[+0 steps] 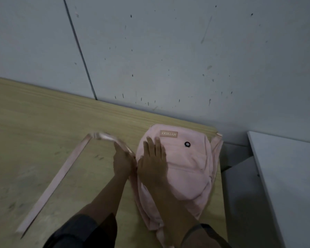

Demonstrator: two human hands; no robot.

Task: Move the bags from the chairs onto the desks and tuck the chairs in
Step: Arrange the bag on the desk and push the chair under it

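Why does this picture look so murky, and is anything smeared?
Head view: dim, flat light greys everything; the pink strap by the left hand is motion-blurred; the backpack and right hand look sharper; the wide lens bends the desk edge.

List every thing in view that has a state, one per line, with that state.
pink backpack: lying flat on the desk, front up, near the desk's right end
desk: wooden top, bearing the backpack
long pink strap: stretched out across the desk, left of the backpack
left hand: closed on the strap
right hand: open, flat on the backpack
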